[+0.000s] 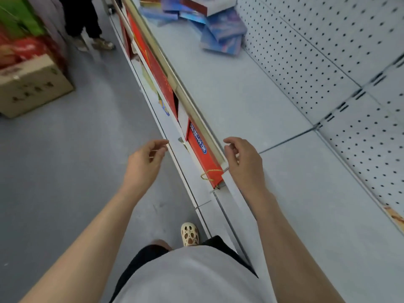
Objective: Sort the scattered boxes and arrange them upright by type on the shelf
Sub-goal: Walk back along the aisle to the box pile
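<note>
Heap of blue glossy cardboard boxes point(220, 29) lies tumbled at far end of grey metal shelf point(251, 101), against white pegboard back panel point(328, 62). Left hand point(145, 162) and right hand point(244, 162) hover near shelf's front edge, fingers loosely curled, holding nothing. Red gift bag with gold cord point(203, 156) on lower tier between hands.

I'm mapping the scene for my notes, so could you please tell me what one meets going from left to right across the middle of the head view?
Cardboard carton on the floor → left hand → red gift box under the shelf edge → right hand → bare shelf → pegboard back wall.
</note>
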Available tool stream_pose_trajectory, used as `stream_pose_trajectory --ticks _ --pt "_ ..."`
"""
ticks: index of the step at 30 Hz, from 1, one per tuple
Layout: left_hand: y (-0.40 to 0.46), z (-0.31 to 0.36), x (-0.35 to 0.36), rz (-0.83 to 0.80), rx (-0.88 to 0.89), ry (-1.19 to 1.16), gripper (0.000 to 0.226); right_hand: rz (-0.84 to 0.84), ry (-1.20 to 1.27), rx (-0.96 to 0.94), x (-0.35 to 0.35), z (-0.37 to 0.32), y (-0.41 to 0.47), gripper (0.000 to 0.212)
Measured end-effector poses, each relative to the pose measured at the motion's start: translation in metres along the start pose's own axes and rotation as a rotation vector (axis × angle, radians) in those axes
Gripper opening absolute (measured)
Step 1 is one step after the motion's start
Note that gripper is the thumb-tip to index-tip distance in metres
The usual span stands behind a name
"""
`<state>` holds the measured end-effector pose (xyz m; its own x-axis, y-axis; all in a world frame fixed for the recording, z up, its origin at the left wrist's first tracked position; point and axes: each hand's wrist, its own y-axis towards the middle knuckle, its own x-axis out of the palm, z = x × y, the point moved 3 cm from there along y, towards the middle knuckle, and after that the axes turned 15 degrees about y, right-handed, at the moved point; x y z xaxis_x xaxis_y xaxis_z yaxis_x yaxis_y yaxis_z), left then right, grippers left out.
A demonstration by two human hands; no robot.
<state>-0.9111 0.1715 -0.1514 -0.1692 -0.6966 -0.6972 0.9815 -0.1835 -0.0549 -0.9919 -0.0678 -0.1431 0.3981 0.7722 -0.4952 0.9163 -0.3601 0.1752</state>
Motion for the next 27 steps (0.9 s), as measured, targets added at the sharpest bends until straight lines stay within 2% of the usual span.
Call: stream_pose_trajectory --ticks 8,19,27 --pt "0.16 0.0 -0.031 0.012 0.053 0.037 0.019 0.039 -0.015 -0.008 0.046 -0.007 0.148 0.022" --pt "0.405 -0.008 -0.084 -0.113 0.283 0.104 0.02 0.33 -0.022 0.067 0.13 -0.039 0.329 0.021" --pt "0.553 0.02 -0.095 -0.18 0.414 0.11 0.024 0.441 -0.083 0.116 0.141 -0.053 0.457 0.025"
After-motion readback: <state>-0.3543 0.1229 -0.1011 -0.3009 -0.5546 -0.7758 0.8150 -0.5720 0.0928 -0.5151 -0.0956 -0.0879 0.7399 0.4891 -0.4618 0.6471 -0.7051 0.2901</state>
